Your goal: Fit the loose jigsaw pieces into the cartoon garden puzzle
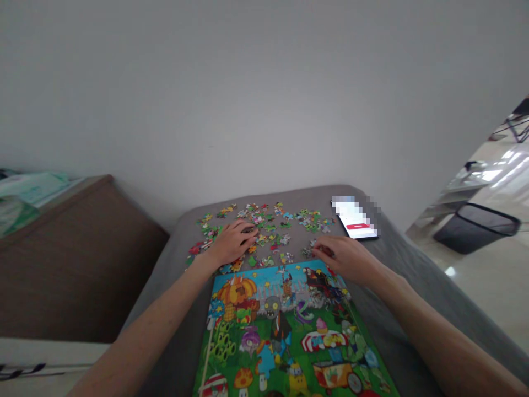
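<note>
Loose jigsaw puzzle pieces [268, 227] in many colours are spread over the grey cloth-covered surface. My left hand [233, 241] lies over the left part of them, fingers apart and slightly curled, touching pieces. My right hand [341, 256] is at the right edge of the spread, thumb and fingers pinched on a greyish puzzle piece [308, 251]; the fingers partly hide it. Nearer to me lies a colourful puzzle picture sheet [285, 336] with cartoon zombies, plants and a pumpkin. Its top edge is just below both hands.
A phone [359, 220] with a lit screen rests at the back right of the grey surface [165, 309]. On the left stands a brown wooden cabinet [74, 253] with bags on it. A dark bin [471, 229] is on the floor at right. A pale wall [264, 99] rises behind.
</note>
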`<move>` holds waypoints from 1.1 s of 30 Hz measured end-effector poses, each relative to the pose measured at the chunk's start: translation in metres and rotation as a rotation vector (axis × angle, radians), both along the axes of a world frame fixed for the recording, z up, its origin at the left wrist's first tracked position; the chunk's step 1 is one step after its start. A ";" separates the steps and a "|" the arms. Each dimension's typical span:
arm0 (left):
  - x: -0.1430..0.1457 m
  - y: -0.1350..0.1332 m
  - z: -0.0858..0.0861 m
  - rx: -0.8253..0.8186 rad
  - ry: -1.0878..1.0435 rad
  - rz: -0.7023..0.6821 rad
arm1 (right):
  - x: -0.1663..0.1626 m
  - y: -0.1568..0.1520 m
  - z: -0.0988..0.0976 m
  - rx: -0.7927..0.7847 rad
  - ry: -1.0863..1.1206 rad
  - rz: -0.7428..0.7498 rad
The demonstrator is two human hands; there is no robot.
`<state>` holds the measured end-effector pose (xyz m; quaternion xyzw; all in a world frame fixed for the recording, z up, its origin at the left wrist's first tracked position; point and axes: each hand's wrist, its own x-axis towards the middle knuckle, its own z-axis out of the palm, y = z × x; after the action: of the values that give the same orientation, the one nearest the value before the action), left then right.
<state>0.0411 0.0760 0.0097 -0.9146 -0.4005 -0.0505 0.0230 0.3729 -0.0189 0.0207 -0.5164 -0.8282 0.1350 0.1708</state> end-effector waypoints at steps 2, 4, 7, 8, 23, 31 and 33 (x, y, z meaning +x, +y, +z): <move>-0.003 0.000 0.004 -0.010 -0.021 0.002 | -0.001 0.000 0.000 0.003 0.005 0.022; -0.001 0.005 0.010 -0.016 -0.043 0.027 | -0.002 -0.001 0.000 0.003 0.004 0.036; 0.008 0.020 0.018 -0.032 -0.070 0.141 | -0.003 -0.001 -0.001 0.001 0.019 0.047; 0.012 0.026 0.018 -0.037 -0.072 0.178 | -0.003 -0.001 -0.001 0.000 0.028 0.050; 0.033 -0.009 0.022 -0.411 0.161 0.165 | 0.005 0.006 -0.008 -0.030 0.061 0.031; -0.002 0.015 0.022 -0.326 0.004 0.033 | 0.006 0.007 -0.012 -0.055 0.069 0.065; -0.011 0.030 0.019 -0.244 -0.056 0.092 | 0.004 0.006 -0.012 -0.061 0.073 0.068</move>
<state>0.0306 0.1061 0.0283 -0.8894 -0.4459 -0.0261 -0.0974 0.3768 -0.0130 0.0092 -0.4875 -0.8341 0.1847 0.1803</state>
